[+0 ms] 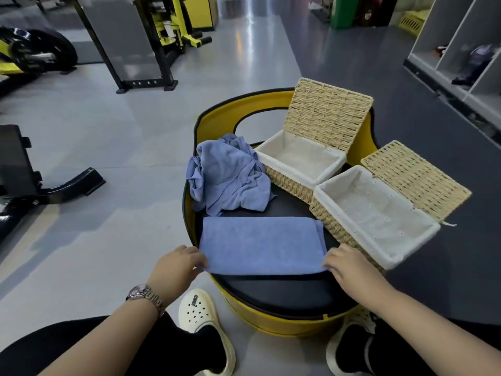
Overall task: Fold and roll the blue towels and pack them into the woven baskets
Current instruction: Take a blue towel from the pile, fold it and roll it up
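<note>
Round yellow seat, black cushion top. Two open lined woven baskets along its right edge. Crumpled blue towels at far-left edge. Folded blue towel flat at near edge; left hand and right hand pinch its near corners.

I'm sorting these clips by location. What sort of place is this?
Most likely a gym. A black and yellow weight machine stands on the grey floor, an exercise bike sits at far left, and open cubby shelves line the right wall.
</note>
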`<state>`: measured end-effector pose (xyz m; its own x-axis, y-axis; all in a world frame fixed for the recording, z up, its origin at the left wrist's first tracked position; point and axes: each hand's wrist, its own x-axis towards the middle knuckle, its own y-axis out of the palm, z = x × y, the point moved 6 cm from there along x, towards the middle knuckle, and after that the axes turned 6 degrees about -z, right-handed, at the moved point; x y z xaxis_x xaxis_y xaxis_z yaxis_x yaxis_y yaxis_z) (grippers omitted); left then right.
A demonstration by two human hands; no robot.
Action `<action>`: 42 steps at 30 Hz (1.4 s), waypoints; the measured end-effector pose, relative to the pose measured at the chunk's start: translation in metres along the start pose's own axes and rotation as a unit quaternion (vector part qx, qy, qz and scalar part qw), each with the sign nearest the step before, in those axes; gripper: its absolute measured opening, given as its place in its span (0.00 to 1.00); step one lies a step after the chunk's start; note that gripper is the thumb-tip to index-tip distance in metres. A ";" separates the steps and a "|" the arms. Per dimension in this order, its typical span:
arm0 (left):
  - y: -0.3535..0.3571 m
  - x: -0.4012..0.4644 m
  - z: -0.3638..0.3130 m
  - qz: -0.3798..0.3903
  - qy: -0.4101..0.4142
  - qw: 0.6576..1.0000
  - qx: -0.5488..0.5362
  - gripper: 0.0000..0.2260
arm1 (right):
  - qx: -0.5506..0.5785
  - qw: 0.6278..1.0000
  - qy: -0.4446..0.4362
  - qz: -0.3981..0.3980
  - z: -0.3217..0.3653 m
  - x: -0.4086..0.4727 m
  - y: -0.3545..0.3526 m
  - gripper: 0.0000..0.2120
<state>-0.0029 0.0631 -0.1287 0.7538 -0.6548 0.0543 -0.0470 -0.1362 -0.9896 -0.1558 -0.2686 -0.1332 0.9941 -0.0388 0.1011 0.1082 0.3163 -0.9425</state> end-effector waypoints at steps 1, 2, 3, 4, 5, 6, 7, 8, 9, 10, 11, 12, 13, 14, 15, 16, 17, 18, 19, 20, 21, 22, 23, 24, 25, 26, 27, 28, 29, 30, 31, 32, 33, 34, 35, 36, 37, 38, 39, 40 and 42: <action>0.006 0.000 0.002 0.011 -0.002 1.000 0.016 0.09 | -0.009 1.000 -0.011 0.005 0.001 -0.004 0.006 0.11; 0.012 -0.001 0.004 0.028 0.000 0.999 0.035 0.11 | -0.022 0.999 -0.019 0.014 0.002 -0.007 0.011 0.13; 0.018 -0.003 0.006 0.042 0.008 0.998 0.052 0.14 | -0.039 0.999 -0.025 0.016 0.004 -0.009 0.013 0.15; 0.023 -0.005 0.006 0.052 0.019 0.996 0.064 0.15 | -0.057 0.998 -0.027 0.014 0.006 -0.010 0.014 0.16; 0.027 -0.007 0.006 0.065 0.018 0.996 0.064 0.14 | -0.075 0.997 -0.031 0.009 0.009 -0.010 0.013 0.16; 0.030 -0.007 0.006 0.080 0.000 0.995 0.053 0.11 | -0.094 0.995 -0.032 0.012 0.012 -0.009 0.013 0.15; 0.031 -0.005 0.006 0.083 -0.034 0.995 0.037 0.09 | -0.114 0.993 -0.033 0.016 0.015 -0.006 0.013 0.12; 0.029 -0.003 0.007 0.070 -0.080 0.994 0.018 0.09 | -0.128 0.991 -0.033 0.020 0.018 -0.002 0.012 0.09; 0.026 0.000 0.010 0.046 -0.133 0.990 -0.012 0.10 | -0.133 0.990 -0.035 0.022 0.022 0.006 0.012 0.07; 0.025 0.002 0.014 0.028 -0.185 0.981 -0.048 0.10 | -0.126 0.991 -0.036 0.020 0.029 0.017 0.011 0.08; 0.026 0.004 0.018 0.021 -0.231 0.969 -0.086 0.10 | -0.118 0.992 -0.038 0.013 0.038 0.031 0.011 0.07; 0.029 0.005 0.020 0.031 -0.274 0.953 -0.123 0.13 | -0.108 0.993 -0.040 0.009 0.050 0.048 0.012 0.07; 0.035 0.004 0.022 0.049 -0.313 0.934 -0.166 0.17 | -0.098 0.994 -0.043 0.002 0.064 0.065 0.014 0.07; 0.041 0.003 0.021 0.064 -0.347 0.911 -0.215 0.21 | -0.083 0.995 -0.051 -0.001 0.081 0.083 0.016 0.08; 0.046 0.003 0.021 0.070 -0.373 0.887 -0.263 0.24 | -0.070 0.996 -0.062 -0.003 0.100 0.098 0.019 0.08; 0.051 0.004 0.021 0.072 -0.392 0.868 -0.298 0.25 | -0.045 0.996 -0.076 0.009 0.118 0.111 0.024 0.08; 0.055 0.005 0.023 0.070 -0.400 0.857 -0.316 0.24 | -0.022 0.996 -0.088 0.015 0.136 0.120 0.030 0.08; 0.058 0.006 0.024 0.069 -0.403 0.854 -0.322 0.23 | -0.007 0.995 -0.085 0.042 0.151 0.127 0.036 0.10; 0.060 0.007 0.025 0.067 -0.399 0.855 -0.323 0.21 | 0.001 0.995 -0.077 0.066 0.162 0.132 0.043 0.12; 0.058 0.009 0.025 0.066 -0.396 0.858 -0.321 0.18 | 0.002 0.994 -0.071 0.083 0.170 0.134 0.049 0.13; 0.055 0.010 0.023 0.062 -0.388 0.864 -0.315 0.16 | 0.006 0.994 -0.065 0.091 0.176 0.135 0.056 0.14; 0.049 0.013 0.018 0.054 -0.374 0.874 -0.305 0.15 | 0.016 0.994 -0.054 0.095 0.180 0.134 0.061 0.14; 0.040 0.017 0.012 0.035 -0.351 0.888 -0.294 0.15 | 0.039 0.995 -0.037 0.086 0.182 0.132 0.061 0.14; 0.028 0.021 0.001 0.008 -0.322 0.902 -0.288 0.15 | 0.088 0.994 -0.004 0.069 0.182 0.131 0.059 0.16; 0.014 0.026 -0.012 -0.029 -0.279 0.916 -0.288 0.13 | 0.155 0.986 0.043 0.044 0.179 0.128 0.052 0.18; 0.000 0.030 -0.028 -0.062 -0.229 0.927 -0.291 0.09 | 0.218 0.971 0.099 0.020 0.173 0.126 0.043 0.21; -0.012 0.034 -0.047 -0.085 -0.172 0.934 -0.301 0.04 | 0.267 0.952 0.150 0.004 0.167 0.123 0.032 0.23; -0.021 0.038 -0.066 -0.093 -0.124 0.937 -0.314 0.06 | 0.300 0.935 0.189 -0.005 0.158 0.121 0.022 0.23; -0.026 0.041 -0.084 -0.090 -0.083 0.935 -0.333 0.09 | 0.323 0.922 0.215 -0.013 0.148 0.119 0.013 0.22; -0.026 0.044 -0.098 -0.073 -0.055 0.933 -0.348 0.09 | 0.328 0.915 0.233 -0.019 0.135 0.117 0.005 0.19; -0.027 0.047 -0.113 -0.053 -0.025 0.933 -0.355 0.09 | 0.304 0.921 0.241 -0.029 0.119 0.115 -0.002 0.14; -0.027 0.050 -0.126 -0.035 0.005 0.934 -0.355 0.10 | 0.261 0.933 0.245 -0.042 0.102 0.111 -0.010 0.10; -0.027 0.052 -0.136 -0.025 0.030 0.936 -0.349 0.11 | 0.215 0.943 0.248 -0.051 0.086 0.108 -0.016 0.10; -0.024 0.055 -0.142 -0.021 0.042 0.938 -0.342 0.13 | 0.167 0.952 0.251 -0.056 0.070 0.103 -0.022 0.09; -0.023 0.057 -0.147 -0.025 0.047 0.942 -0.332 0.13 | 0.119 0.958 0.256 -0.056 0.056 0.097 -0.026 0.07; -0.019 0.060 -0.151 -0.029 0.049 0.945 -0.321 0.13 | 0.073 0.960 0.260 -0.068 0.043 0.092 -0.031 0.13; -0.012 0.061 -0.153 -0.025 0.056 0.951 -0.303 0.13 | 0.032 0.960 0.267 -0.073 0.032 0.086 -0.032 0.22; -0.004 0.061 -0.156 -0.011 0.065 0.960 -0.274 0.14 | -0.004 0.963 0.257 -0.084 0.025 0.080 -0.032 0.30; 0.004 0.060 -0.159 0.012 0.082 0.967 -0.242 0.15 | -0.052 0.967 0.232 -0.094 0.022 0.076 -0.032 0.36; 0.013 0.058 -0.162 0.041 0.102 0.971 -0.214 0.17 | -0.100 0.971 0.193 -0.096 0.022 0.073 -0.028 0.39; 0.026 0.054 -0.165 0.089 0.133 0.974 -0.160 0.22 | -0.156 0.980 0.096 -0.083 0.022 0.074 -0.015 0.39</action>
<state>-0.0714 -0.0983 -0.1299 0.5200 -0.8532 -0.0397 -0.3952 -0.1991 -0.8968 -0.0834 -0.2550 -0.1047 0.9405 -0.2514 0.2285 0.2327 -0.0133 -0.9725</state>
